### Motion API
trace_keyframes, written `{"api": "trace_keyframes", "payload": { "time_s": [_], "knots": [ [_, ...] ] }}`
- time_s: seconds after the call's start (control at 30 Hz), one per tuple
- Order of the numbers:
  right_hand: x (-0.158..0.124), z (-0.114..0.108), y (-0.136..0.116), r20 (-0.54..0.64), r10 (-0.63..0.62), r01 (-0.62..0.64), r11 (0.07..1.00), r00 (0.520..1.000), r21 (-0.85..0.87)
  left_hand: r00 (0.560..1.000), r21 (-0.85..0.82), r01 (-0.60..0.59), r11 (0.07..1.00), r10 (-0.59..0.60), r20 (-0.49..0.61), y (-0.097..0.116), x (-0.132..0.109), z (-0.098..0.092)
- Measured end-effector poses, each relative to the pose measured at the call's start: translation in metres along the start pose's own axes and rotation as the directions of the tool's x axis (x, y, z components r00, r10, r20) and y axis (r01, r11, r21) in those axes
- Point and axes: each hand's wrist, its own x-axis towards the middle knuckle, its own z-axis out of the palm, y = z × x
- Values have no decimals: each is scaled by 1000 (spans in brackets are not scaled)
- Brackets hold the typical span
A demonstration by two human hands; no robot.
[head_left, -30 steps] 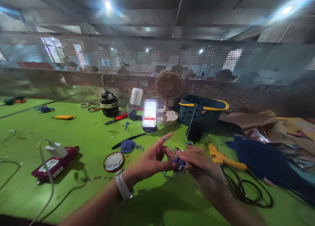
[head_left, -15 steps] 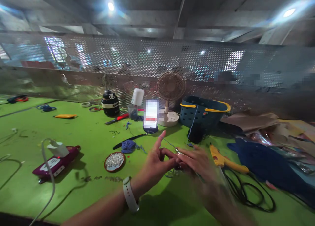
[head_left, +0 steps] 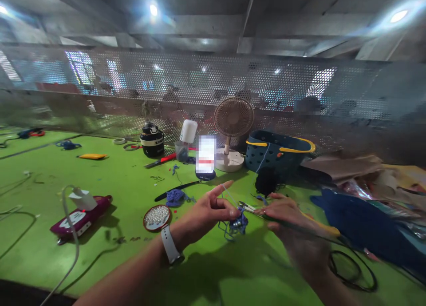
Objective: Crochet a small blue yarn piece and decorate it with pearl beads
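My left hand [head_left: 208, 210], with a white watch band on its wrist, pinches a small blue crocheted piece [head_left: 240, 225] set with pearl beads. A strand of yarn [head_left: 229, 191] runs from the raised left index finger towards the piece, and loose ends dangle below. In my right hand [head_left: 294, 228] is a slim crochet hook [head_left: 249, 206], its metal end pointing left, close to the piece. Motion blur hides whether the hook touches the yarn. To the left of my hands lies a round dish [head_left: 146, 226] of white pearl beads.
Behind the hands stand a lit phone [head_left: 206, 155], a fan [head_left: 229, 159] and a blue basket [head_left: 276, 153]. Black yarn [head_left: 266, 180] sits before the basket. A purple power strip [head_left: 100, 204] is at left; dark blue fabric [head_left: 353, 221] and a black cable [head_left: 372, 279] lie right.
My right hand has drawn away to the right with the crochet hook, leaving a gap between the hands. The beaded blue piece now shows below my left fingers. The view has shifted slightly.
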Motion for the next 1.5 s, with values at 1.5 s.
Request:
{"api": "trace_keyframes", "payload": {
  "time_s": [1.5],
  "knots": [
    [-3,18,-2,41,284,-286,943,958,168,989,342,-117,932,139,-40,-13,-10,22]
  ]
}}
